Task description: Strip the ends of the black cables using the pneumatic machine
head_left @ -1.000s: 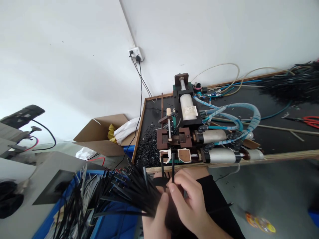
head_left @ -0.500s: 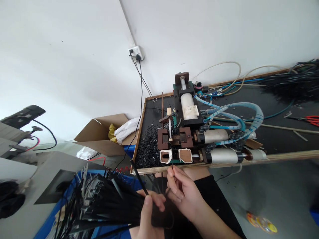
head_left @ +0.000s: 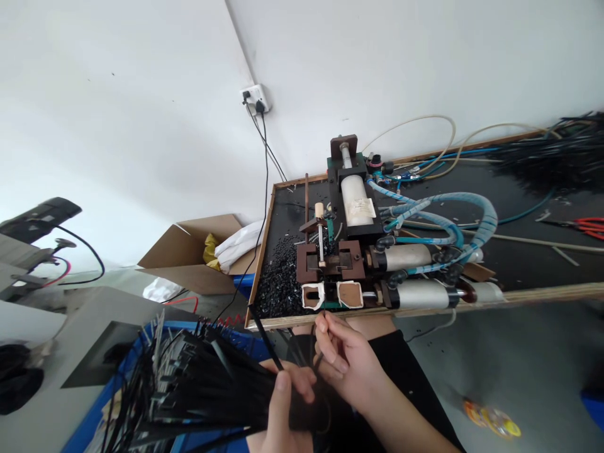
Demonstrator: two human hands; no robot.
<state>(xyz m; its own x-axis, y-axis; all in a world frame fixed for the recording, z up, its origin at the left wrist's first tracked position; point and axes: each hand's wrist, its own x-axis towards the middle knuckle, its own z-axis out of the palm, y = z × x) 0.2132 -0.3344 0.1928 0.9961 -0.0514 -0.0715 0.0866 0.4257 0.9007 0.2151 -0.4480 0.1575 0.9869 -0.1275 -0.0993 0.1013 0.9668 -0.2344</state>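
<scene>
My left hand (head_left: pixel 282 402) is closed around a thick bundle of black cables (head_left: pixel 212 380), low in the view. One cable (head_left: pixel 267 336) sticks up apart from the rest, by my left thumb. My right hand (head_left: pixel 343 355) is closed, with thumb and fingertips pinching the end of a thin dark cable at the bench's front edge. Just beyond those fingertips are the two brown jaw blocks with white edging (head_left: pixel 350 294) of an air-driven machine (head_left: pixel 358 201). The cable's tip, between the blocks, is hard to make out.
Small black offcuts (head_left: pixel 280 280) lie heaped left of the machine, inside the bench's wooden rim (head_left: pixel 261 251). Blue air hoses (head_left: pixel 476 207) loop to the right, near red-handled pliers (head_left: pixel 589 226). More black cables (head_left: pixel 557 154) lie at far right. A blue bin (head_left: pixel 101 402) stands below left, a cardboard box (head_left: pixel 189 251) behind.
The whole view has shifted very slightly to the left. Both hands keep the same grips, and the right fingertips stay in front of the jaw blocks.
</scene>
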